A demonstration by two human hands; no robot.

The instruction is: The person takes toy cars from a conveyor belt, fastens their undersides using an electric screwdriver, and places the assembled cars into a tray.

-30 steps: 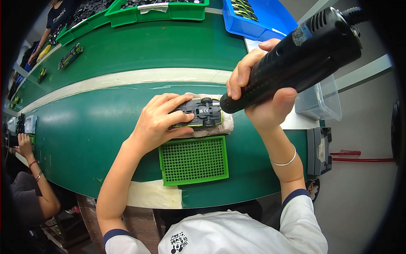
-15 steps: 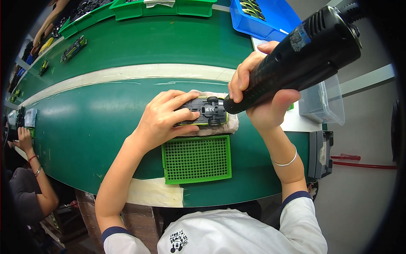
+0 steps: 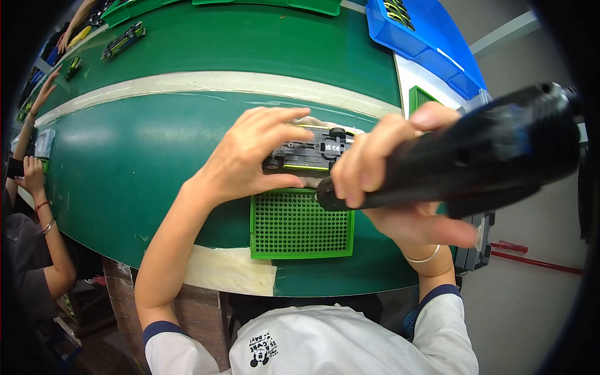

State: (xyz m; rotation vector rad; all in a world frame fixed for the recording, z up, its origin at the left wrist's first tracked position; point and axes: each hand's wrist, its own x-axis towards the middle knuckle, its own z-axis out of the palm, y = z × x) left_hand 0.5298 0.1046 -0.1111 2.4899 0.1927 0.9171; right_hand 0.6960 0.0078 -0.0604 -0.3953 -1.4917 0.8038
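Note:
A toy car [image 3: 307, 155] lies upside down, its dark underside and wheels facing up and a yellow-green edge along its near side. Beneath it is a pale cloth pad [image 3: 310, 182], mostly hidden. My left hand [image 3: 245, 153] curves around the car's left end, with thumb and fingers spread apart and lifted off the underside. In my right hand [image 3: 381, 165] is a thick black electric screwdriver [image 3: 481, 159], slanted and blurred. Its lower end hangs over the far right corner of a green perforated tray [image 3: 302, 231], and the hand covers the car's right end.
Blue bin [image 3: 431, 47] with toy parts stands far right, beside a small green basket [image 3: 425, 98]. More toy cars [image 3: 124, 41] lie on the green belt beyond a pale strip [image 3: 206, 81]. Other people's arms [image 3: 47, 240] reach in at left. A grey bin [image 3: 478, 240] sits right.
My right hand has brought the screwdriver away from the car's end, nearer to me and over the tray. My left fingers have lifted and spread from the car.

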